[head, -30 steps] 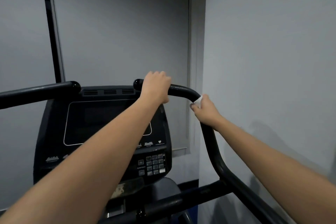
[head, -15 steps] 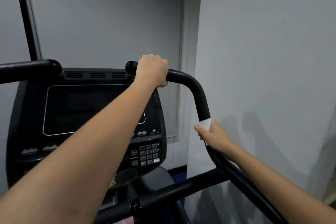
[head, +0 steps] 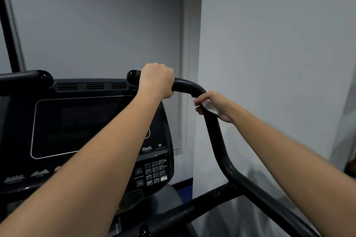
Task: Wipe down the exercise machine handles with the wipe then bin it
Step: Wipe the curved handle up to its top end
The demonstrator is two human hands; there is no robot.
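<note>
White wipe (head: pixel 209 106) wrapped by the right hand (head: pixel 213 106) around the black handle (head: pixel 213 132); left hand (head: pixel 157 82) grips the top, so slide with firm, even pressure

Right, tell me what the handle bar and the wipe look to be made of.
Handle bar: looks like metal tube with a black, faintly pebbled coating or rubbery sleeve; dull highlights and a glossy rounded end cap suggest it, though the core is hidden. Wipe: thin white sheet, paper or nonwoven cloth, creased and wrapped round the bar under the right hand.
</note>
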